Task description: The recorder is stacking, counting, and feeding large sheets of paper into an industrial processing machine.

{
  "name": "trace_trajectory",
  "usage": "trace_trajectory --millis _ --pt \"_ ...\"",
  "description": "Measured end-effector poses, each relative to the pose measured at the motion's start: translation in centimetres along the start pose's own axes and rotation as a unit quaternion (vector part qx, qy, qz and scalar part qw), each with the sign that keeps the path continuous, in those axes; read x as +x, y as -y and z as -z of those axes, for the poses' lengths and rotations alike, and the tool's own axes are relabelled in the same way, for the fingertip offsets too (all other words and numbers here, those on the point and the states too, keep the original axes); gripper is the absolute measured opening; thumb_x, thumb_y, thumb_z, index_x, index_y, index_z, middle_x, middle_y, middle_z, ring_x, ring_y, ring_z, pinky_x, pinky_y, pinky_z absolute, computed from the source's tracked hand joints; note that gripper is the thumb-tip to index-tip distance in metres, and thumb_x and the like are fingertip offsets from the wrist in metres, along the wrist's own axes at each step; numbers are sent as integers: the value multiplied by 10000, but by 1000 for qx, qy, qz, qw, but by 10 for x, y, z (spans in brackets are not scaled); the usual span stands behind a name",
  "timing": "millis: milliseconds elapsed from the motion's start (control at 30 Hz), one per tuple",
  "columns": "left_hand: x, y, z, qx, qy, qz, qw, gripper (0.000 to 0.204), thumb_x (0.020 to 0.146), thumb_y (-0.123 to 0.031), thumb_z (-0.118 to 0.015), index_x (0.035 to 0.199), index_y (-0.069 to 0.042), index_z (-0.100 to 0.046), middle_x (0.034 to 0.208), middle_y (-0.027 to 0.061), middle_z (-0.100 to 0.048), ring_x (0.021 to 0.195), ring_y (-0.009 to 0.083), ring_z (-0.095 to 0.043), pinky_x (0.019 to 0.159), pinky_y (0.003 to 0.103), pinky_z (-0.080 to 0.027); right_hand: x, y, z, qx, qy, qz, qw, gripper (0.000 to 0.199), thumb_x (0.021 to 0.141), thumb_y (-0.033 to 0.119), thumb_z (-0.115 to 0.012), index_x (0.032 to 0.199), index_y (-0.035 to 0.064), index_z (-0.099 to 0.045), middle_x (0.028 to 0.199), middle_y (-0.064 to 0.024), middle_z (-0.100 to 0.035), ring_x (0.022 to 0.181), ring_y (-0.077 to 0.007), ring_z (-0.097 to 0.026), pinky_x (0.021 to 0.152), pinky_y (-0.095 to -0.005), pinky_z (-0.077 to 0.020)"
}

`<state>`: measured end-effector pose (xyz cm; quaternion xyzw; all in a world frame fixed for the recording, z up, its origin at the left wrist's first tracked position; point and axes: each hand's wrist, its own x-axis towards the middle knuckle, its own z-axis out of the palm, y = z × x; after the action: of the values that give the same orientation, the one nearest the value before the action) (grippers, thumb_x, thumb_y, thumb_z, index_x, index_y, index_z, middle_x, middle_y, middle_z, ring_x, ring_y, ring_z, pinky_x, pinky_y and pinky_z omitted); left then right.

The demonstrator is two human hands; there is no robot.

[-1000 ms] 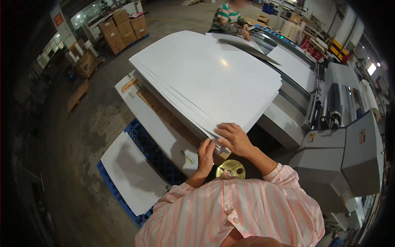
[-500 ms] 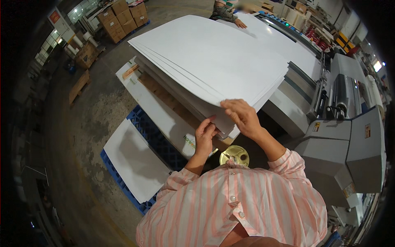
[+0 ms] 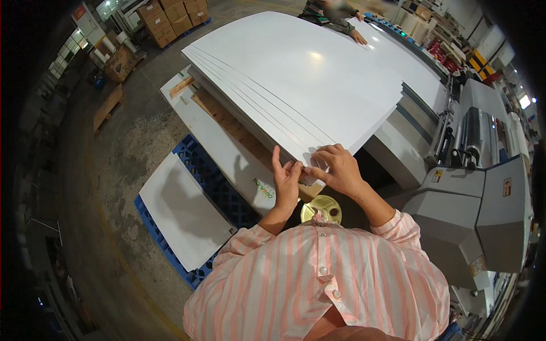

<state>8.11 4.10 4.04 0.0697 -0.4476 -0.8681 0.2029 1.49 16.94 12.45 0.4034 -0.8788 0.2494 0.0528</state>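
Note:
A tall stack of large white sheets (image 3: 284, 74) lies before me, its upper sheets fanned into steps along the left edge. At the near corner my left hand (image 3: 288, 181) pinches the sheet edges, with one finger pointing up. Close beside it, my right hand (image 3: 340, 170) is closed on the same corner, fingers curled over the top sheets and thumb toward my left hand. How many sheets lie between the fingers is hidden. Across the stack, another person's hand (image 3: 358, 37) rests on the white surface at the far side.
A wooden pallet (image 3: 233, 122) supports the stack. To the left, a smaller pile of white sheets (image 3: 182, 210) lies on a blue plastic pallet (image 3: 149, 230). A grey machine (image 3: 449, 210) with rollers stands at right. A round yellow lid (image 3: 327, 208) is below my hands.
My right hand has lowered and closed at the corner, and the lifted sheets now lie flatter in a fan. My left hand has shifted slightly right. The other person's hand has moved right.

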Motion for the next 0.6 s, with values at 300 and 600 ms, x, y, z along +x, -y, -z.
trace_trajectory --millis 300,600 --pt "1 1 -4 22 -12 6 1000 679 862 -57 -515 1368 -133 -69 827 65 -527 701 98 -497 606 227 -444 11 -6 1 70 65 -87 992 209 723 258 -614 830 84 -655 843 -72 -611 766 -252 -542 642 -336 -455" --pt "4 6 -1 133 -49 -38 989 276 859 -110 -542 1091 -34 -414 813 38 -530 716 81 -479 619 209 -412 3 -9 3 -49 -67 164 983 375 635 86 -660 995 51 -560 1062 -104 -547 943 -275 -524 770 -351 -451"
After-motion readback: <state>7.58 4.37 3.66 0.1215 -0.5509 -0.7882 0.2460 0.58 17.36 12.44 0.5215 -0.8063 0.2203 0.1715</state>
